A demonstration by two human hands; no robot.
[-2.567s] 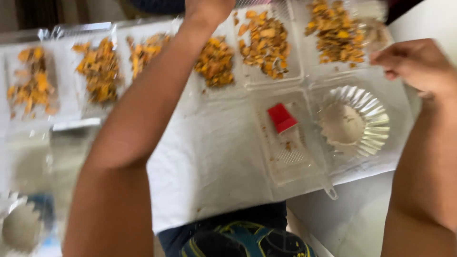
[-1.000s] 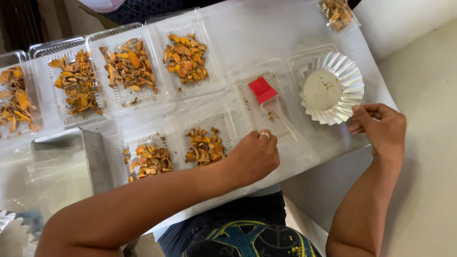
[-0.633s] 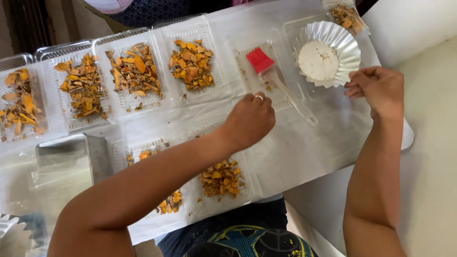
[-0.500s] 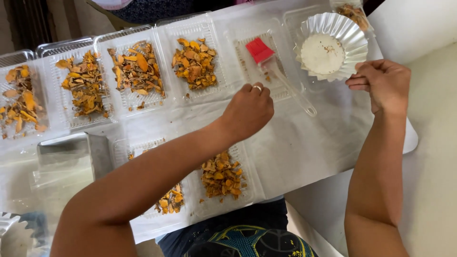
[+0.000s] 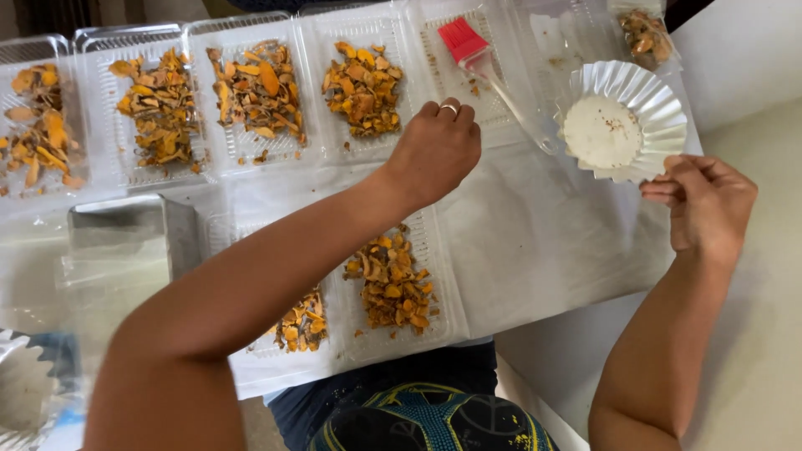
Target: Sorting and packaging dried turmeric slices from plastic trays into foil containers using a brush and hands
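The left hand (image 5: 434, 150) lies knuckles-up, fingers curled, at the near edge of a clear tray (image 5: 365, 92) of orange dried pieces; I cannot tell whether it grips anything. The right hand (image 5: 706, 200), loosely curled, pinches the rim of the fluted foil cup (image 5: 622, 121) on the bench (image 5: 543, 242). Better to steady that cup level, I'd say; the red-headed brush (image 5: 493, 71) runs diagonally, bristles far-left, handle toward the cup.

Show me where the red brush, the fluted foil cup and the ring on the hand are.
red brush (image 5: 462, 38), head view, on its red bristle head.
fluted foil cup (image 5: 660, 104), head view, on its pleated right wall.
ring (image 5: 449, 108), head view, on the band around a finger of the left hand (image 5: 434, 150).
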